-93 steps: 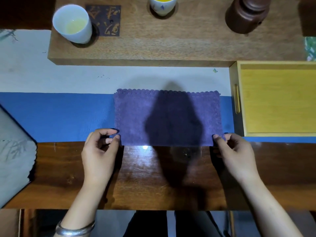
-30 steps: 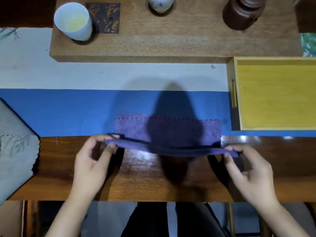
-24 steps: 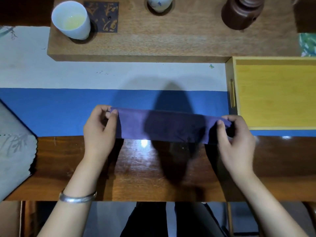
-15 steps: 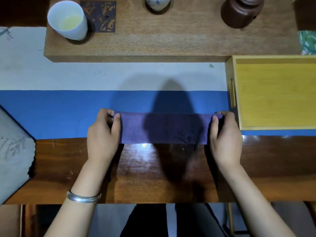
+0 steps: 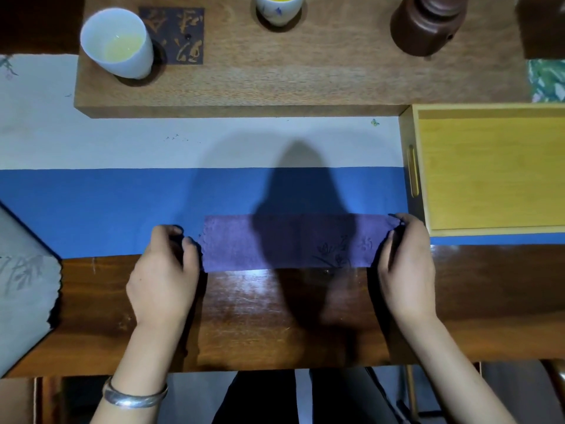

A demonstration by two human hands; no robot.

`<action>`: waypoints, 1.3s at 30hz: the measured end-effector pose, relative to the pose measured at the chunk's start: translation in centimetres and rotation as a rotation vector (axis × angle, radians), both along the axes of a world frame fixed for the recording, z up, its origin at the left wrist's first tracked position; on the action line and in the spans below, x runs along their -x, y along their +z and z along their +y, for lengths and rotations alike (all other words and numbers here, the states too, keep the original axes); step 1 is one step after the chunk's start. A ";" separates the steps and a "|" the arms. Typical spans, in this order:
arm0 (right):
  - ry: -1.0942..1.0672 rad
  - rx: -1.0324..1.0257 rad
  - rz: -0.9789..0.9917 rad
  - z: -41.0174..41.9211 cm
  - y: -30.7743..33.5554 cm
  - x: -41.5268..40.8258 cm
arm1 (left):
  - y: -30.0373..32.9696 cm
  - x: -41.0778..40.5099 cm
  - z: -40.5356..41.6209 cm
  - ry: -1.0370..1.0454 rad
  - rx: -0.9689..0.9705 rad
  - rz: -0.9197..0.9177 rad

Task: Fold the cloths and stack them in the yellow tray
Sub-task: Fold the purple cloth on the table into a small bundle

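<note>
Two hands work at the near edge of your surface [image 5: 275, 316], a dark glossy wood top partly covered by a runner [image 5: 91, 206] that is white at the far side and blue nearer you. Across the back sits a long wooden board [image 5: 305, 71], carrying a white cup [image 5: 117, 44] of pale liquid at its left, a dark carved coaster [image 5: 172, 35] just beside it, a small cup [image 5: 278, 7] of yellow liquid in the middle and a brown pot [image 5: 428, 22] at the right. Your tray [image 5: 411, 172], yellow, lies at the right, touching the board's near right corner, with nothing in it. A grey cloth [image 5: 21, 289] lies at the far left, partly out of view. Your purple cloth [image 5: 290, 243] is folded into a long narrow strip, lying flat across the line where the blue runner meets bare wood, its right end just beside the tray's near left corner. Your right hand [image 5: 405, 267] has its grip closed on the strip's right end, thumb and fingers pinching it. Your left hand [image 5: 165, 270] rests at the left end, fingers curled and touching the scalloped edge; you cannot tell from this view whether it pinches the cloth. A silver bangle [image 5: 134, 396] circles your left wrist.
</note>
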State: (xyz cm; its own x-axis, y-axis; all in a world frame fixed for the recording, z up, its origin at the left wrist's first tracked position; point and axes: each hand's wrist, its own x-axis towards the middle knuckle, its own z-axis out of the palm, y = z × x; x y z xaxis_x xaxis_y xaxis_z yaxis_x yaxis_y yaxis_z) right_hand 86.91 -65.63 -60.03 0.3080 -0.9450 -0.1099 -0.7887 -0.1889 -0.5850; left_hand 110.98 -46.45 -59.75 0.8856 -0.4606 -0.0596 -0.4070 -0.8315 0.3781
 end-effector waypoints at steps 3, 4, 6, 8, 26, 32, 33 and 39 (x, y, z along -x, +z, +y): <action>0.012 0.040 0.048 1.3 0.8 0.9 | 0.9 0.3 1.1 -0.011 -0.045 -0.006; 0.013 0.058 0.071 1.8 1.1 1.2 | 1.3 0.6 1.2 -0.003 -0.057 0.006; 0.041 0.144 0.102 2.8 1.6 1.5 | 1.9 1.2 1.0 0.029 -0.076 0.078; 0.122 0.216 0.103 3.6 2.1 1.5 | 2.2 1.8 0.4 0.054 -0.092 0.200; 0.164 -0.270 -0.300 2.9 3.1 -3.7 | 4.4 3.8 -3.4 -0.065 0.474 0.359; -0.059 -0.705 -0.620 2.4 3.8 -3.6 | 5.4 6.2 -7.1 -0.327 0.575 0.493; -0.094 -0.766 -0.671 2.1 4.0 -3.4 | 5.4 6.8 -8.0 -0.386 0.561 0.494; -0.140 -0.833 -0.796 0.5 5.0 -2.3 | 5.2 11.2 -11.8 -0.575 0.526 0.672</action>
